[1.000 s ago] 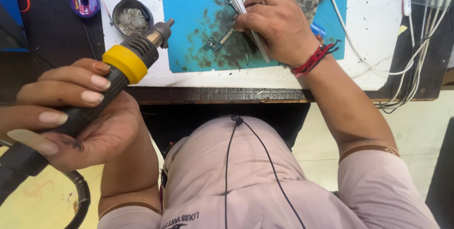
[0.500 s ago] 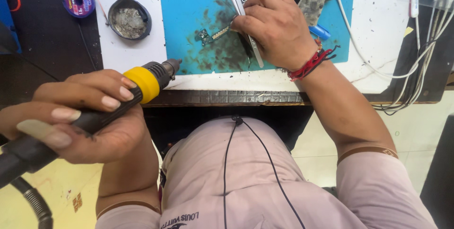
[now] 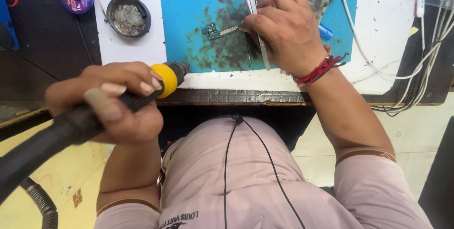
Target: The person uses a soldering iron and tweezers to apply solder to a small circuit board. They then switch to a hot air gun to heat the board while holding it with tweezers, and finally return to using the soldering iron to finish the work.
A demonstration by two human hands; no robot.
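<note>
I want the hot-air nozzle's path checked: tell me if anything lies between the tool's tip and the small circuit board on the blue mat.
Nothing visible blocks it. The left hand holds the hot-air tool at the near edge of the blue mat. Only bare, stained mat lies between its tip and the small circuit board. The right hand, with tweezers, sits beyond the board.

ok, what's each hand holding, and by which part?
Left hand: black hot-air tool, gripped round its handle behind the yellow collar. Right hand: metal tweezers, pinched mid-shaft, tips toward the small circuit board.
</note>
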